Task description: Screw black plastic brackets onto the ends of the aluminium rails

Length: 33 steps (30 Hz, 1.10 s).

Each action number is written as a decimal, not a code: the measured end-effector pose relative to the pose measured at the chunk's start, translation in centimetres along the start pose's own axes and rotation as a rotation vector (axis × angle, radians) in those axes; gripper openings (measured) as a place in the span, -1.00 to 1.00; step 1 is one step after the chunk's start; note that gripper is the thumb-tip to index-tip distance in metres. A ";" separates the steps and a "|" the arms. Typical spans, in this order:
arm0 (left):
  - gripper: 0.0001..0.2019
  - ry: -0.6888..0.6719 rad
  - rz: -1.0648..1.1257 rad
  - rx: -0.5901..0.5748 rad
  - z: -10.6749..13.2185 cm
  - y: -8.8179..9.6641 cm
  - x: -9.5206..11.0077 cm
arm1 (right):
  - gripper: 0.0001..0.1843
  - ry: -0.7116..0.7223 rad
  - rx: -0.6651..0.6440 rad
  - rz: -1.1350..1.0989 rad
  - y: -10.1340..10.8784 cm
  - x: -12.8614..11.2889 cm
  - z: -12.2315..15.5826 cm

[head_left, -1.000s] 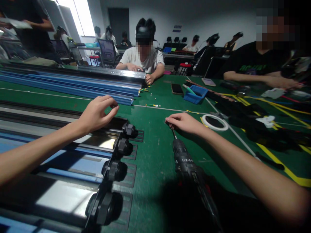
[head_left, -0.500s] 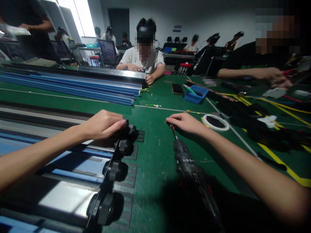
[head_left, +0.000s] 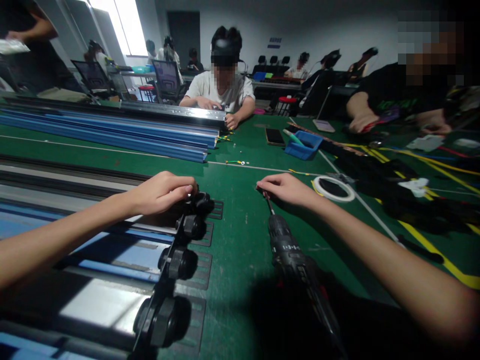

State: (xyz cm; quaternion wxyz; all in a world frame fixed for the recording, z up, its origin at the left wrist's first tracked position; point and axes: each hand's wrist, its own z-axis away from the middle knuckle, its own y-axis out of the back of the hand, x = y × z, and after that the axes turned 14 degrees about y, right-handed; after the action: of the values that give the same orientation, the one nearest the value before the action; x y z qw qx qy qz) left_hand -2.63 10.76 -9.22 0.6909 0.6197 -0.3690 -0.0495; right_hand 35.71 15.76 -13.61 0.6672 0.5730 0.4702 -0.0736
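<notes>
Fingertips pinched, the right hand (head_left: 279, 189) closes on the tip of a drill bit (head_left: 268, 204) near centre frame; any piece between is too small to tell. The left hand (head_left: 165, 192), left of centre, holds thumb and fingers narrowly together at the farthest black fitting (head_left: 203, 199), its grip hidden. The power drill (head_left: 290, 252) lies below centre, probably heavy and rigid, best lifted by its body; the slim bit is likely slick. Long rails (head_left: 105, 295) at lower left look stiff, smooth, easiest held by their edges. Beyond, right of upper centre, a blue tray (head_left: 298, 152) carries a teal pen-like item (head_left: 292, 136) across its rim; its dark contents are unclear.
</notes>
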 end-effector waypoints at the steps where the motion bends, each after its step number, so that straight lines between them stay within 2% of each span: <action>1: -0.50 0.000 0.016 0.000 0.0 0.0 -0.1 | -0.44 0.003 0.000 -0.001 0.0 0.1 0.0; 15: -0.51 -0.008 0.137 -0.038 -0.3 -0.1 -0.7 | -0.39 0.004 0.002 -0.014 0.0 0.1 0.0; 22: -0.53 0.002 0.162 -0.054 -0.2 -0.1 -0.2 | -0.36 0.005 0.001 0.014 0.0 0.9 -0.2; 28: -0.62 -0.032 0.101 -0.052 -0.3 -0.1 0.1 | -0.31 0.014 -0.016 0.004 0.0 2.1 -0.6; 33: -0.62 -0.058 0.005 -0.010 -0.3 -0.2 0.2 | -0.31 0.004 -0.010 0.045 -0.4 2.0 -0.8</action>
State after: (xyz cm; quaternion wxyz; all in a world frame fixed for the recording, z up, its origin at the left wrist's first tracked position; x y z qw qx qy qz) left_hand -2.23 10.86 -9.33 0.6831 0.6137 -0.3902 -0.0673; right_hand 36.16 17.16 -15.21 0.6707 0.5802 0.4588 -0.0549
